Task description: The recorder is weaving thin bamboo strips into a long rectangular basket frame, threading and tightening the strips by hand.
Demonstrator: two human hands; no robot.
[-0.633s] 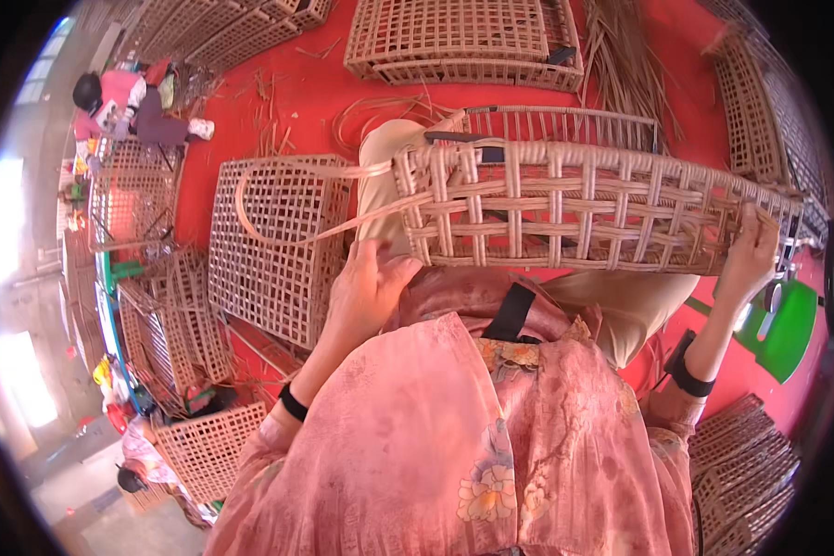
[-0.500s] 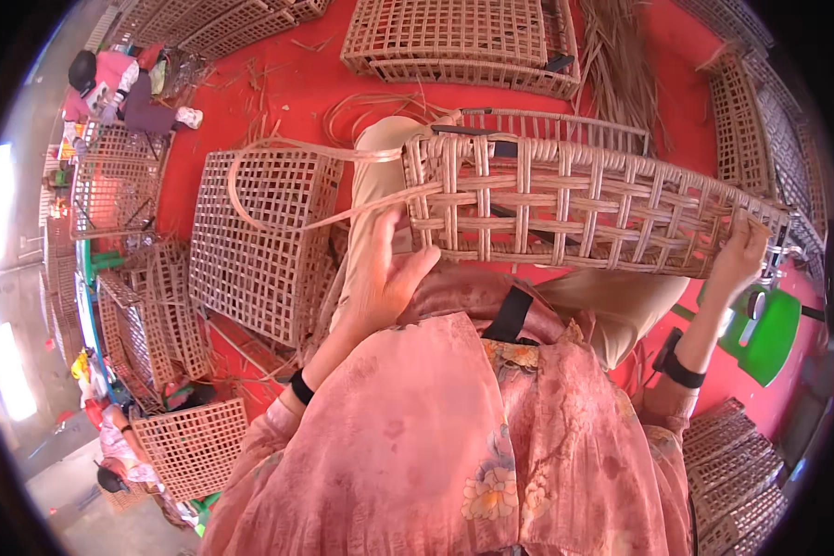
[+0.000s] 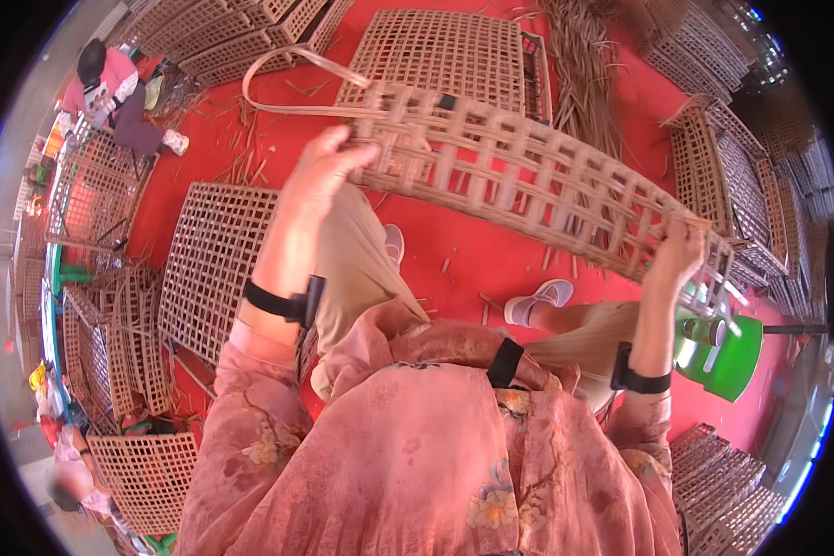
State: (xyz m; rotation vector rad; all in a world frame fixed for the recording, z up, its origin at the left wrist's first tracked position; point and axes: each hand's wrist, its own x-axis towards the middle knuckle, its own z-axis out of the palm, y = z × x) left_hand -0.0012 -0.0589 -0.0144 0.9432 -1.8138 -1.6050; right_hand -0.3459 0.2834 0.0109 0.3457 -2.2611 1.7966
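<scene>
A long woven rattan basket is lifted in front of me, its open lattice side facing me and slanting down to the right. My left hand grips its left end, thumb against the weave and fingers partly hidden and blurred. At the other end, my right hand is closed around the corner. A loose pale rattan strand loops out leftward from the basket's left end. Short strand ends stick out past my right hand.
Woven panels stand at the left and far middle. Loose strands lie on the red floor. A green stool holding a jar is at the right. One person works at far left, another at lower left.
Both hands have raised the basket up and away from my lap, moving it leftward and tilting its right end lower. My left hand has moved up onto its left end. My feet now show.
</scene>
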